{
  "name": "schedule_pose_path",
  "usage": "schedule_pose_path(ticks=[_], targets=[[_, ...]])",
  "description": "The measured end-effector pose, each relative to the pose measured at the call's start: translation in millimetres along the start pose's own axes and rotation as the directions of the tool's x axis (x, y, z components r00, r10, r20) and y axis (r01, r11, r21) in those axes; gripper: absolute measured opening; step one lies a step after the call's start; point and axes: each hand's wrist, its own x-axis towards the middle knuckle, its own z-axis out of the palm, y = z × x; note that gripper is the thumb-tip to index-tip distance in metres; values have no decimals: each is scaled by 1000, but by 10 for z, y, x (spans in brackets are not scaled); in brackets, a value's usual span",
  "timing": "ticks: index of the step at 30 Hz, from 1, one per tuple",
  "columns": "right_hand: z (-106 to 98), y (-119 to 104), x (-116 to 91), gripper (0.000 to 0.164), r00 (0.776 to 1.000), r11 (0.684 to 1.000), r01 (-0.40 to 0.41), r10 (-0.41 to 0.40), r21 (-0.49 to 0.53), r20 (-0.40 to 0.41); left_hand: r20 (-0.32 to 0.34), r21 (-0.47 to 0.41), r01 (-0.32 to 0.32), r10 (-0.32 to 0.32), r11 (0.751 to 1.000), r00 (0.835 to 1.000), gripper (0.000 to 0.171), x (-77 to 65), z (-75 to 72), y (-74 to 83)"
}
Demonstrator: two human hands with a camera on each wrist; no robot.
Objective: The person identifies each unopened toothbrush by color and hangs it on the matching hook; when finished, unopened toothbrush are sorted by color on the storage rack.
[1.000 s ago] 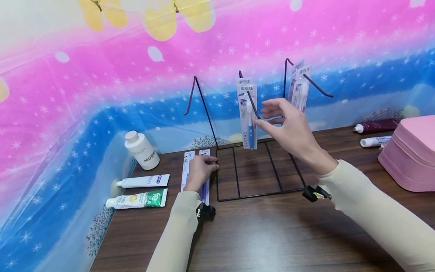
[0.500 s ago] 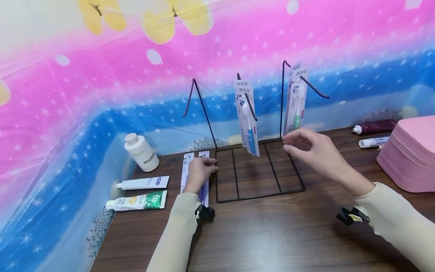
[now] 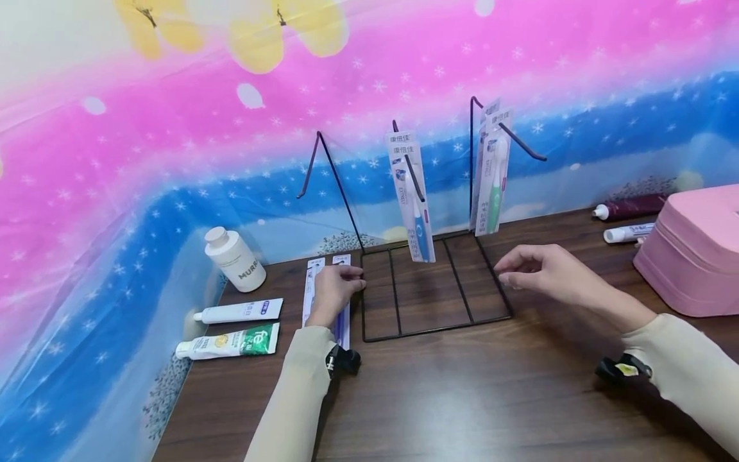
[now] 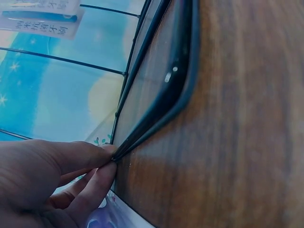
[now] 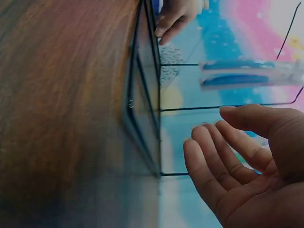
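A black wire display rack (image 3: 404, 335) stands on the table with upright hooks at its back. My left hand (image 3: 333, 292) pinches the wire at the left side of its base; the thumb and finger (image 4: 102, 154) meet on it in the left wrist view. Beside the rack's right edge, my right hand (image 3: 551, 273) holds nothing, its fingers (image 5: 204, 166) loosely bent and apart from the wire. Packaged blue toothbrushes (image 3: 417, 212) hang on the middle hook. Toothbrush packs with a green one in front (image 3: 493, 186) hang on the right hook. The left hook (image 3: 308, 163) bears nothing.
Purple toothbrush packs (image 3: 343, 321) lie partly under my left hand. Left of them are a white bottle (image 3: 237, 260) and two toothpaste tubes (image 3: 242, 312). A pink case (image 3: 689, 250) and two more tubes (image 3: 629, 208) stand at the right. A patterned cloth (image 3: 231, 147) covers the wall.
My right hand has drawn back from the middle hook, down and right to beside the rack's base. The blue toothbrush pack swung and now hangs slightly tilted. My left hand stays on the rack.
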Motion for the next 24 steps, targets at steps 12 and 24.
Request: schedule_pose_path(ticks=[12,24], targets=[[75,261,62,28,988,998,-59,59,0,142,-14,7,-19,19,1000,1000,20,-5,-4,-3],[156,367,52,28,988,997,-68,71,-27,139,-1,2,-15,15,1000,1000,21,-15,-18,17]])
